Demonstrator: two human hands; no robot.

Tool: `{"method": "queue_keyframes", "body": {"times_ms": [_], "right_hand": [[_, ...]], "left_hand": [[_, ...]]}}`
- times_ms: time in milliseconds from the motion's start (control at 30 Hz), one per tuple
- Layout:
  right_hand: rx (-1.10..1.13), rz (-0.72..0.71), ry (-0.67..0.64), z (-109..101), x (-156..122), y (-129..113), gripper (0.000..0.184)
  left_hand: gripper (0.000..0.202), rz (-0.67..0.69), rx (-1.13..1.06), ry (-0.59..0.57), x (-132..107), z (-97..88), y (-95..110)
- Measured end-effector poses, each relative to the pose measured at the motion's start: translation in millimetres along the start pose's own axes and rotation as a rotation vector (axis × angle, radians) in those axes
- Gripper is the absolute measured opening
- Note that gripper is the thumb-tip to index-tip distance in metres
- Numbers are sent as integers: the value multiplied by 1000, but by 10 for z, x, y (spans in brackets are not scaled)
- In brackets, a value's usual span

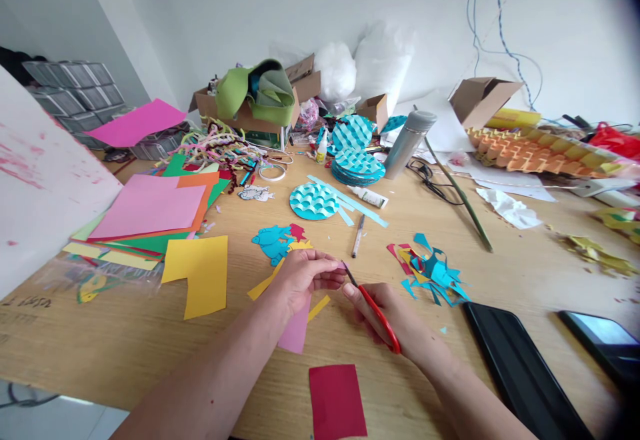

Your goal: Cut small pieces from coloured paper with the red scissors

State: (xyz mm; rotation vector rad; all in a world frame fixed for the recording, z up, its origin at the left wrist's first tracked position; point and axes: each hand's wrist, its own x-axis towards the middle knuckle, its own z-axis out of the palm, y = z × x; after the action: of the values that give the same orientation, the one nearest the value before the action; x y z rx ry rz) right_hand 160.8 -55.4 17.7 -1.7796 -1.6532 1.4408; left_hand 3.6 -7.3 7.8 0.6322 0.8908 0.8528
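My left hand (310, 277) pinches a small piece of pink paper (341, 265) between thumb and fingers. My right hand (383, 317) is closed around scissors (373, 307) with red handles, and their blades meet the edge of that piece. Beneath my left wrist a pink paper strip (296, 330) shows, partly hidden. Beyond my left hand are blue fish-shaped cutouts (274, 243), a red cutout (297, 231) and yellow paper strips (265, 283). A dark red paper square (338, 401) lies near the front edge.
Blue, red and yellow scraps (435, 270) are heaped right of my hands. Two phones, one black (520, 367), lie farther right. A yellow sheet (200, 273) and stacked coloured paper (150, 207) occupy the left. Behind are a pen (358, 237), a glue tube (370, 197) and a steel flask (410, 143).
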Motion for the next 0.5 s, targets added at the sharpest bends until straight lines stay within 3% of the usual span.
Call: {"method": "queue_keyframes", "body": {"times_ms": [500], "right_hand": [[18,1,24,-14,9,33,54]], "left_hand": [[27,64,139,-17,-7,-32,53]]}}
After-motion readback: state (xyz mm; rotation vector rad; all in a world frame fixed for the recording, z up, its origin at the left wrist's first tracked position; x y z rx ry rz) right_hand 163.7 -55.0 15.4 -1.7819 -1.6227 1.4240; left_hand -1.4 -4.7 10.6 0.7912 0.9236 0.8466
